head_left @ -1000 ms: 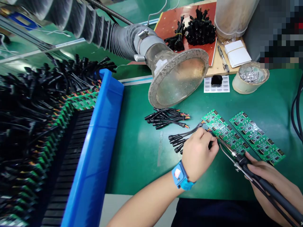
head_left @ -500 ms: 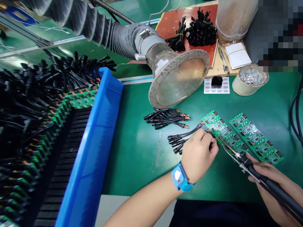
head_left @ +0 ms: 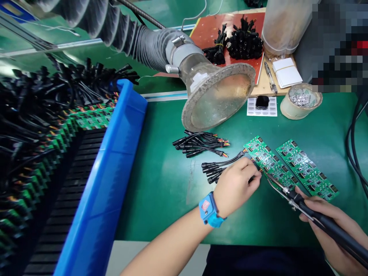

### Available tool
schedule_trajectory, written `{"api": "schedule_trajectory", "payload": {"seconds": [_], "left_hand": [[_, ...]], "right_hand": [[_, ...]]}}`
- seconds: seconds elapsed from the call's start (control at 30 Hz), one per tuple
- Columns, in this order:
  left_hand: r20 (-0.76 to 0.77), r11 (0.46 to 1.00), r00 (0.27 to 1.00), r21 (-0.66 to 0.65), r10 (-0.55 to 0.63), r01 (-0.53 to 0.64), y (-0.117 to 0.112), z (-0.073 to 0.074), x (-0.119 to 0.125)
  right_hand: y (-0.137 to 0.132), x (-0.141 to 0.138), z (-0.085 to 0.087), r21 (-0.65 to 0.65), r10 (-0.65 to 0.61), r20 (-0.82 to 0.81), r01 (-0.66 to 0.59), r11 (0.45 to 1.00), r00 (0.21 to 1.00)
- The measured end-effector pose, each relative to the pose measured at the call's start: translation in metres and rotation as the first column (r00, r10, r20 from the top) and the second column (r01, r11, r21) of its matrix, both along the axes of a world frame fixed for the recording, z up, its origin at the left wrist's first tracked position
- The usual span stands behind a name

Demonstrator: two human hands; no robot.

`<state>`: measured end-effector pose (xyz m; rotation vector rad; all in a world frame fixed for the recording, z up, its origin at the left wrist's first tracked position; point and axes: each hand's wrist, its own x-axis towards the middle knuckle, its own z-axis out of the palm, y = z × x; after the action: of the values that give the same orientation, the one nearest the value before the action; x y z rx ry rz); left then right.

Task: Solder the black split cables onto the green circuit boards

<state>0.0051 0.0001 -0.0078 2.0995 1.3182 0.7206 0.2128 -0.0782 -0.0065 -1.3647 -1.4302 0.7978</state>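
My left hand (head_left: 237, 184), with a blue wrist strap (head_left: 212, 210), pinches a short black cable (head_left: 255, 165) whose coloured wire ends meet the edge of a green circuit board (head_left: 271, 161). My right hand (head_left: 324, 214) grips a soldering iron (head_left: 301, 203) with a thin metal feed tube alongside. Its tip points at the board's left edge, close to those wires; whether they touch I cannot tell. Several black cables (head_left: 214, 168) lie left of the board, partly hidden by my left hand. Beside it on the right lies a second green board (head_left: 307, 168).
A fume extraction hood (head_left: 218, 97) hangs above the work. At left stands a blue bin (head_left: 115, 153) of boards with cables attached. Loose cables (head_left: 199, 143) lie under the hood. A tape roll (head_left: 300, 103) holding silvery bits and a small black device (head_left: 262, 102) sit farther back.
The view has shifted slightly. The iron's tip sits a little farther from the board's row of parts, near the wire ends. Both hands keep their grips.
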Motion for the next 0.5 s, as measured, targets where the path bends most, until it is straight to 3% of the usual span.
{"api": "schedule_trajectory", "payload": {"seconds": [0.17, 0.3, 0.5], "left_hand": [[-0.045, 0.999, 0.998, 0.026, -0.035, 0.036, 0.001, -0.001, 0.000], [-0.109, 0.998, 0.994, 0.061, 0.018, -0.011, -0.002, -0.001, 0.004], [-0.192, 0.989, 0.977, 0.130, 0.088, -0.063, -0.005, -0.001, 0.010]], "right_hand": [[0.000, 0.005, -0.004, 0.017, -0.008, 0.058, 0.007, 1.000, 0.998], [-0.001, 0.008, -0.007, 0.013, 0.093, 0.172, -0.097, 0.995, 0.981], [0.000, 0.004, -0.002, 0.080, 0.043, 0.148, -0.055, 0.995, 0.988]]}}
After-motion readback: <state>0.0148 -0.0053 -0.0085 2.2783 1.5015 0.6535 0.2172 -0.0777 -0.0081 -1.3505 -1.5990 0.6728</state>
